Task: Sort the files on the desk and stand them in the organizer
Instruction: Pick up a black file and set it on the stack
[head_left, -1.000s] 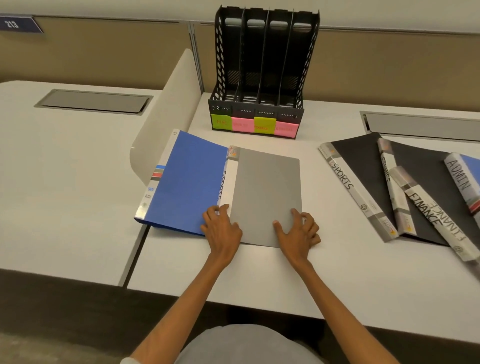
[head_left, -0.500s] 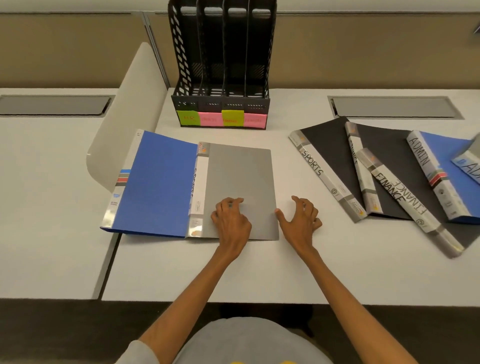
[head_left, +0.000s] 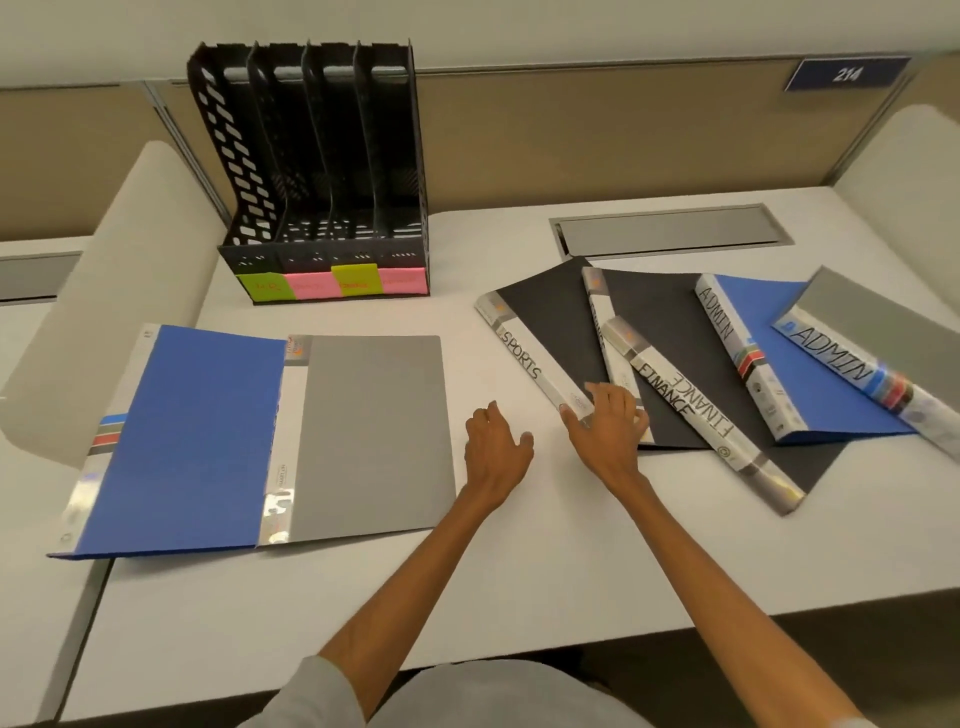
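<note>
Blue files (head_left: 182, 436): two, one marked ADMIN
Grey files (head_left: 371, 431): two, one marked ADMIN
Black files (head_left: 550, 322): three — SPORTS, FINANCE, one label hidden
Organizer (head_left: 311, 156): one — four slots
Sticky notes (head_left: 311, 285): four, two green, two pink
Desk hatches (head_left: 670, 231): two
Number plate (head_left: 847, 74): one

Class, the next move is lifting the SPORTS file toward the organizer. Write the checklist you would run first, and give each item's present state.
1. Right hand at the near spine end of the SPORTS file: ok.
2. Firm grip there: cannot tell.
3. Left hand free to help: ok, open and holding nothing.
4. Organizer slots free: ok, no files seen inside.
5. Sticky labels readable for choosing a slot: not ok, blurred.
6. SPORTS file clear of the neighbouring file: cannot tell, their edges seem to overlap.
</note>
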